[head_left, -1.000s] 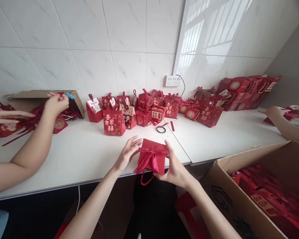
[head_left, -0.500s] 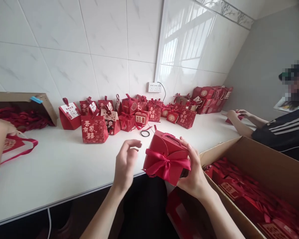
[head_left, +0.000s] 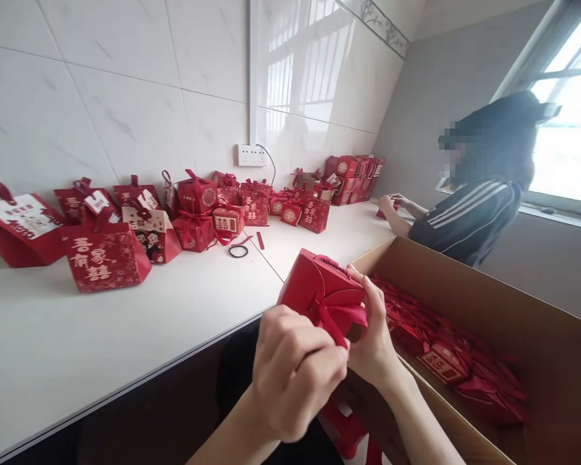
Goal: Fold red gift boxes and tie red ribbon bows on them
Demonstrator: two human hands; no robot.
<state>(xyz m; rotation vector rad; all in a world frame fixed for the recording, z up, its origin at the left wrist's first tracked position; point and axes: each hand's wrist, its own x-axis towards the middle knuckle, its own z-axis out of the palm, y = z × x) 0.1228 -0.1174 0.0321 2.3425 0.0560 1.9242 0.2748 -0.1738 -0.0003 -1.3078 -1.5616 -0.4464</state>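
Right-hand fingers and thumb clasp the right side of a small red box (head_left: 303, 281), which is held tilted just below the centre of the frame; this right hand (head_left: 378, 345) sits right of centre in the lower half. The left hand (head_left: 300, 371), at lower centre, is curled narrow, its thumb and fingertips pinching a tail of the glossy red ribbon (head_left: 352, 315) on the box's near face. A twisted red cord handle (head_left: 333, 263) runs along the top edge of the box. Behind, a white table (head_left: 184, 310) stretches from lower left toward the right, bearing a row of decorated red gift boxes (head_left: 104, 258) from the left edge to the centre. Near the middle of the frame, a black ring (head_left: 238, 251) lies on the tabletop just beside a red strip (head_left: 260, 241). More red boxes stand stacked (head_left: 348, 181) against the tiled wall (head_left: 121, 84), right of upper centre. An open cardboard carton (head_left: 552, 342) fills the lower right, with red packages (head_left: 445, 361) inside. At upper right, a co-worker in a dark striped sleeve (head_left: 452, 216) handles a red item (head_left: 383, 208) by the window (head_left: 569, 142).
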